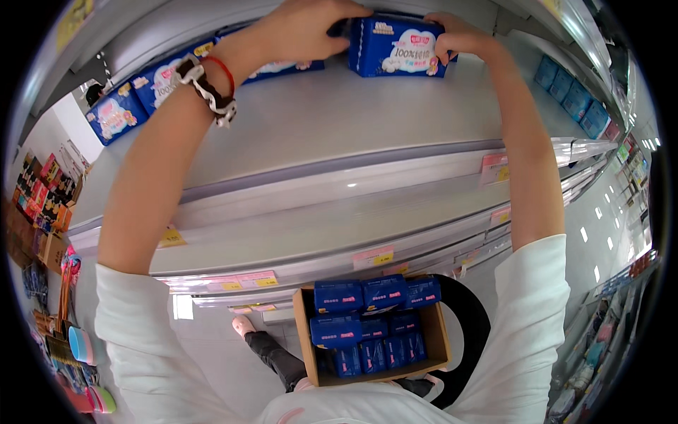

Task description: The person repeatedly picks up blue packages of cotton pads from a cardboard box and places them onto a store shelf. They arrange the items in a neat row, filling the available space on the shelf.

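On the upper shelf, a blue plastic packet with a white cloud-shaped patch stands between my hands. My right hand grips its right end, thumb on the front. At the packet's left end is my left hand, its index finger along the top edge and its thumb by the side; the other fingertips are hidden. A row of similar blue packets stands to the left, partly behind my left forearm. Below, an open cardboard box holds several more blue packets.
Lower shelf edges with price tags run beneath the upper shelf. Small light-blue packs stand at its right end. A black curved object lies beside the cardboard box. Goods hang at the lower left, including brushes; more racks line the right.
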A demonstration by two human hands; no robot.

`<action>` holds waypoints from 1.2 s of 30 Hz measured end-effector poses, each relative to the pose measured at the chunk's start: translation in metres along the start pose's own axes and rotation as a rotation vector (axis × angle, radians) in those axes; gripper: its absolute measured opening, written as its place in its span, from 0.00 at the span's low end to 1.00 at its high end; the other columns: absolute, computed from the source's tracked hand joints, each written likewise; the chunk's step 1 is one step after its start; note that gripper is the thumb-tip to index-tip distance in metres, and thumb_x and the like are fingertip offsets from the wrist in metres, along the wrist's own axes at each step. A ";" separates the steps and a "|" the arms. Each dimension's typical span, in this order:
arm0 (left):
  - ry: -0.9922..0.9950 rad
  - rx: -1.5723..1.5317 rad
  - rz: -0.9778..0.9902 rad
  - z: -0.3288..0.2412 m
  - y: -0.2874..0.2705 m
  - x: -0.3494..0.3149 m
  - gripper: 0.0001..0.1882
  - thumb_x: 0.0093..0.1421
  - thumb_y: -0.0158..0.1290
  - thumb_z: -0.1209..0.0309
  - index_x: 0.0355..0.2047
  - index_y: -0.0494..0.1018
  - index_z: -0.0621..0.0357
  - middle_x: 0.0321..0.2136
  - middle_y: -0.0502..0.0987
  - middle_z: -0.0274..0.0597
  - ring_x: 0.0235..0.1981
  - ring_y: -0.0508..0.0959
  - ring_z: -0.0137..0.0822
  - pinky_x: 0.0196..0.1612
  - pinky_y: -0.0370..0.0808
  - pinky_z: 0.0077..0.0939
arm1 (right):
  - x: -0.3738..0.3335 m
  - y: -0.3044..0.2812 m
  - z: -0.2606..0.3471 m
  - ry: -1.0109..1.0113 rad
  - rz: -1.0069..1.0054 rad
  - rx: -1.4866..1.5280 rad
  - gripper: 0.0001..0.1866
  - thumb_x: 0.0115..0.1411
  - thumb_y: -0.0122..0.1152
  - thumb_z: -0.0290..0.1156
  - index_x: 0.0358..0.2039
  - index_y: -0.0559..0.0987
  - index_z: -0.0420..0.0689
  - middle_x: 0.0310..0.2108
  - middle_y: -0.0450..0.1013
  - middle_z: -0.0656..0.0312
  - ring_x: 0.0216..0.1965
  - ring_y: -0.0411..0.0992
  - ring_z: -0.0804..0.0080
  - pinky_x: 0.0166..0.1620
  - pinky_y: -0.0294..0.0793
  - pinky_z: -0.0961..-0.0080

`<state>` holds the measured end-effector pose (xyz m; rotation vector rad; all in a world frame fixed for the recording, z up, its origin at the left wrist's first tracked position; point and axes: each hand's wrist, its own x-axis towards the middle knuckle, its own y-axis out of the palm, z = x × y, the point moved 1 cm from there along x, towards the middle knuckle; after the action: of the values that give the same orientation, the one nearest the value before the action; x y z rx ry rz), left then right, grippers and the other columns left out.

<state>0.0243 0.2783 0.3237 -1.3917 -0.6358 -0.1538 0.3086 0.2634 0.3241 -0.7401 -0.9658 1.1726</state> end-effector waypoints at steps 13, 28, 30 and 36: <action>-0.069 0.389 -0.032 0.045 0.018 -0.004 0.27 0.61 0.50 0.67 0.61 0.62 0.52 0.46 0.74 0.51 0.41 0.79 0.41 0.65 0.52 0.47 | -0.004 0.005 0.002 -0.095 -0.018 0.115 0.43 0.39 0.69 0.39 0.56 0.67 0.38 0.40 0.74 0.52 0.39 0.76 0.67 0.39 0.80 0.74; -0.130 0.503 -0.034 0.049 0.018 0.000 0.28 0.60 0.50 0.61 0.61 0.63 0.50 0.49 0.74 0.48 0.49 0.75 0.44 0.64 0.54 0.51 | 0.002 0.017 0.008 -0.151 -0.055 0.022 0.43 0.39 0.73 0.56 0.45 0.74 0.33 0.38 0.76 0.50 0.36 0.78 0.67 0.37 0.80 0.74; -0.144 0.443 0.016 0.043 0.010 0.004 0.27 0.58 0.51 0.63 0.59 0.65 0.52 0.45 0.77 0.50 0.43 0.78 0.44 0.59 0.63 0.45 | 0.004 0.019 0.009 -0.136 -0.053 0.015 0.43 0.39 0.73 0.57 0.45 0.73 0.33 0.38 0.76 0.49 0.36 0.78 0.66 0.37 0.80 0.74; -0.229 0.155 0.113 0.036 0.006 0.001 0.28 0.56 0.52 0.68 0.59 0.65 0.56 0.44 0.77 0.52 0.32 0.81 0.44 0.47 0.74 0.34 | 0.007 0.020 0.007 -0.157 -0.032 0.058 0.44 0.38 0.74 0.57 0.46 0.72 0.32 0.39 0.76 0.49 0.37 0.78 0.64 0.36 0.80 0.73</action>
<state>0.0164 0.3141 0.3207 -1.3010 -0.7408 0.1447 0.2952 0.2746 0.3110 -0.5905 -1.0653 1.2392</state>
